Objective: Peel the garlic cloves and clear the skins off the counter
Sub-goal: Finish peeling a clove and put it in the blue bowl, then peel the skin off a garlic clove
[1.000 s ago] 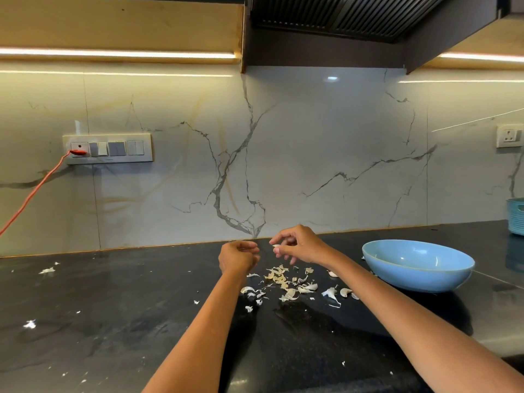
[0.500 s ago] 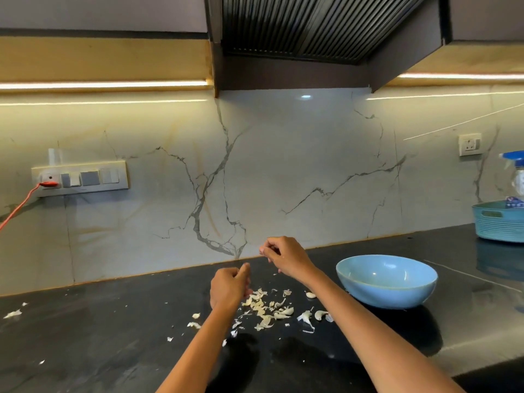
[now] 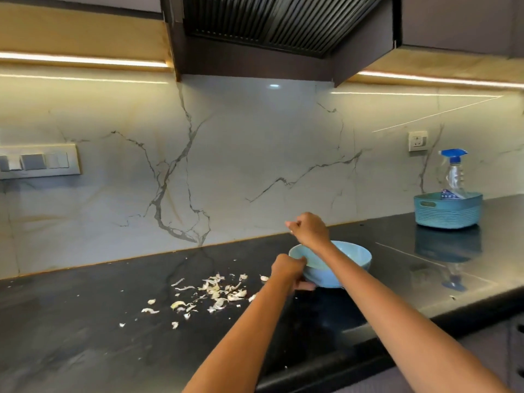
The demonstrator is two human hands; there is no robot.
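A light blue bowl [image 3: 350, 255] stands on the black counter [image 3: 85, 321]. My left hand [image 3: 286, 269] grips its near left rim, thumb on top and fingers under the side. My right hand [image 3: 310, 231] hovers over the bowl's far left edge with its fingers curled, pinching a small pale garlic clove [image 3: 291, 230] at the fingertips. A scatter of several papery garlic skins [image 3: 218, 290] lies on the counter just left of the bowl. The inside of the bowl is mostly hidden by my right forearm.
A teal ribbed basket [image 3: 448, 212] holding a spray bottle [image 3: 454, 174] stands at the back right by the marble wall. A switch panel [image 3: 37, 161] and a socket [image 3: 417, 140] are on the wall. The counter's front edge runs along the lower right.
Both hands have shifted right, away from above the skins to the bowl. My left hand has taken hold of the bowl's rim and my right hand is now over the bowl.
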